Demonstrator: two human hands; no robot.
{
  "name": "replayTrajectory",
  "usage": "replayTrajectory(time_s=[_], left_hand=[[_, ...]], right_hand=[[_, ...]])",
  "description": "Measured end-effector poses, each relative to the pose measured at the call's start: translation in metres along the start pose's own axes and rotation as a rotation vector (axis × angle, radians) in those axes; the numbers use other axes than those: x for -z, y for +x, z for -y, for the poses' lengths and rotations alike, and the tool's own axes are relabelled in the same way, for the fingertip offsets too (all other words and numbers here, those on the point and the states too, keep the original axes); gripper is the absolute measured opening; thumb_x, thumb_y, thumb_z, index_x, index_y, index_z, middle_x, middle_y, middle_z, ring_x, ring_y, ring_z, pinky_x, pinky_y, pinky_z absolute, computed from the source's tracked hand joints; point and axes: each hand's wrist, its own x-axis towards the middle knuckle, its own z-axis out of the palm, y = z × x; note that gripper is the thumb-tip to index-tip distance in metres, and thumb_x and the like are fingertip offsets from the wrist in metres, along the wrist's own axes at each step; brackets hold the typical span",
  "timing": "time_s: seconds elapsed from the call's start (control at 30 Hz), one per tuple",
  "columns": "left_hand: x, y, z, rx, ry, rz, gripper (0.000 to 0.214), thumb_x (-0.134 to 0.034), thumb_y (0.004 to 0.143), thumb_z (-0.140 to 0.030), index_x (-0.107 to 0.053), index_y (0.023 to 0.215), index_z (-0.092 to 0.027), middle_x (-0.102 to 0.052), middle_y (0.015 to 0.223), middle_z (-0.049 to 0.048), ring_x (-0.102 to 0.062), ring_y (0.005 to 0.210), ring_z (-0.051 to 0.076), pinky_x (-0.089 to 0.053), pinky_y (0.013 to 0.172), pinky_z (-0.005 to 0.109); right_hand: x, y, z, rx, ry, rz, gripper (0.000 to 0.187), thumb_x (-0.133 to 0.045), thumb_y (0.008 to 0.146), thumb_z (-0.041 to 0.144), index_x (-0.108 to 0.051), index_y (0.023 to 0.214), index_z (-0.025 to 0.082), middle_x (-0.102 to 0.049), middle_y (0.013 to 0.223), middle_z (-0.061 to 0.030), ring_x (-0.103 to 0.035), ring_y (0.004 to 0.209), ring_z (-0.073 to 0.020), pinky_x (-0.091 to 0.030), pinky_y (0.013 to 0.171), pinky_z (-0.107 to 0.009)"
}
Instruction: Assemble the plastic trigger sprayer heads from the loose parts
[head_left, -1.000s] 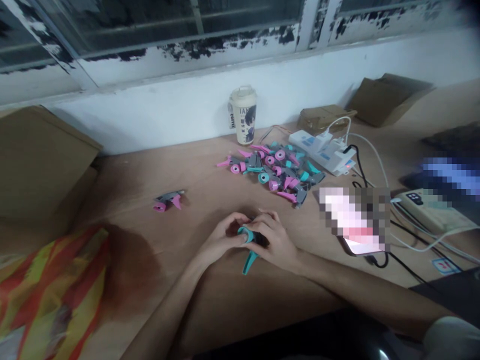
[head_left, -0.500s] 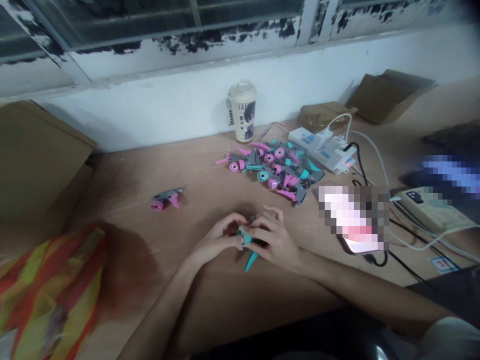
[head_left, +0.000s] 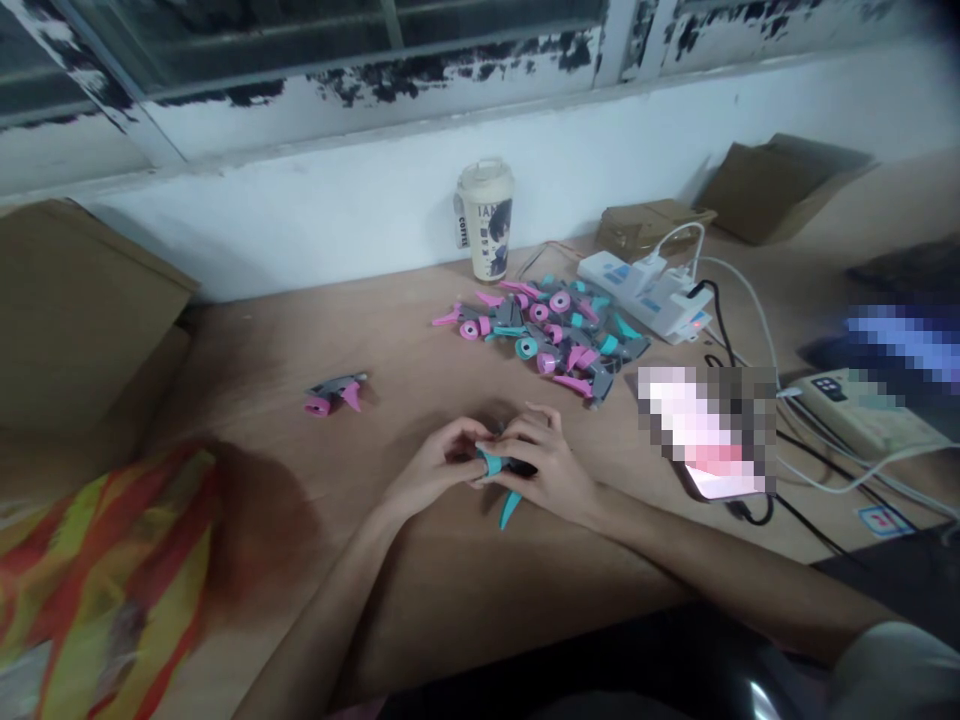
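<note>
Both hands meet around one teal-and-grey trigger spray head (head_left: pixel 493 462) above the near part of the table. My left hand (head_left: pixel 442 466) is closed on its teal collar, with thumb and fingers at the left side. From the right, my right hand (head_left: pixel 551 465) grips the grey body, and its fingers cover most of it. The teal trigger (head_left: pixel 510 509) sticks out below, toward me. A pink-and-grey spray head (head_left: pixel 335 394) lies alone on the table to the left. Beyond my hands is a pile of pink, teal and grey spray heads (head_left: pixel 553 335).
A coffee cup (head_left: pixel 489 225) stands against the wall. On the right are a power strip (head_left: pixel 645 297), a phone (head_left: pixel 709 440), a power bank (head_left: pixel 862 410) and loose cables. A red-and-yellow bag (head_left: pixel 112 570) and a cardboard box (head_left: pixel 75 320) occupy the left side.
The teal trigger has swung slightly to the right and up as the spray head turned in my hands. Both hands keep their hold in nearly the same place.
</note>
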Motion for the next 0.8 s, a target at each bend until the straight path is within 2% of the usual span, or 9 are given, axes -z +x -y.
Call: replayTrajectory(time_s=[0.1,0.27,0.67,0.8], left_hand=[[-0.001,0.001,0.004,0.01,-0.027,0.003,0.025,-0.065,0.073,-0.025,-0.054,0.093,-0.016,-0.054,0.086,0.0011,-0.053,0.077,0.012,-0.049,0.061,0.023],[-0.005,0.003,0.012,-0.012,0.0,-0.073,0.029,-0.062,0.076,-0.029,-0.052,0.1,-0.018,-0.053,0.089,0.0012,-0.056,0.075,0.014,-0.052,0.055,0.024],[-0.009,0.001,0.015,-0.036,0.005,-0.108,0.026,-0.06,0.075,-0.027,-0.052,0.098,-0.018,-0.054,0.084,0.0008,-0.055,0.073,0.013,-0.053,0.056,0.023],[-0.009,0.002,0.013,-0.034,0.003,-0.117,0.024,-0.06,0.075,-0.026,-0.052,0.096,-0.017,-0.054,0.085,0.0009,-0.056,0.073,0.012,-0.051,0.055,0.021]], right_hand=[[0.0,0.0,-0.002,-0.011,-0.019,0.02,0.02,-0.063,0.08,0.037,-0.066,0.095,0.025,-0.066,0.081,0.0016,-0.059,0.083,-0.0137,-0.026,0.099,-0.04],[0.002,0.003,-0.005,-0.029,-0.032,0.054,0.021,-0.063,0.081,0.034,-0.064,0.099,0.024,-0.067,0.086,0.0007,-0.061,0.087,-0.014,-0.021,0.102,-0.041],[-0.001,0.001,-0.008,-0.019,-0.075,0.049,0.019,-0.06,0.082,0.039,-0.065,0.094,0.025,-0.065,0.082,0.0017,-0.06,0.083,-0.0139,-0.016,0.103,-0.043],[0.0,0.001,-0.006,-0.03,-0.102,0.049,0.02,-0.06,0.082,0.036,-0.065,0.098,0.026,-0.066,0.084,0.0018,-0.06,0.084,-0.0141,-0.015,0.104,-0.044]])
